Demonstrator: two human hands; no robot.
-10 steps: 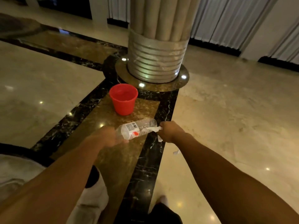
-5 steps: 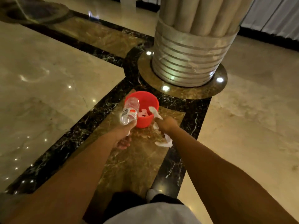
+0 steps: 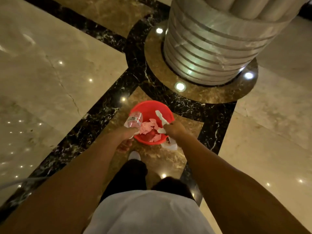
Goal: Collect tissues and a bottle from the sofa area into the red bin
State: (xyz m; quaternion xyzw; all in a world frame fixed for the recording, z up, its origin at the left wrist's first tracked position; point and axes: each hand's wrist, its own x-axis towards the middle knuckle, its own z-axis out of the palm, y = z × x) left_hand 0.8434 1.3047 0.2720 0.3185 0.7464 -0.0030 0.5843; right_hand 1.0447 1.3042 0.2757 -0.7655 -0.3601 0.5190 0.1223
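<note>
The red bin (image 3: 148,108) stands on the floor in front of my feet, with crumpled tissues (image 3: 149,127) lying inside it. My left hand (image 3: 125,136) grips a clear plastic bottle (image 3: 135,120) and holds it tilted over the bin's left rim. My right hand (image 3: 174,130) is over the bin's right rim and clutches white tissues (image 3: 161,118). One strip sticks up over the bin and another piece hangs below the hand outside the rim.
A wide ribbed column (image 3: 212,46) on a round brown base with floor lights rises just beyond the bin. Polished marble floor (image 3: 50,65) with black veined borders spreads to the left and right. My white shoe (image 3: 134,155) is close behind the bin.
I have stepped closer, and the bin now lies right below both hands. The bottle and the tissues have moved from in front of the bin to above its rim.
</note>
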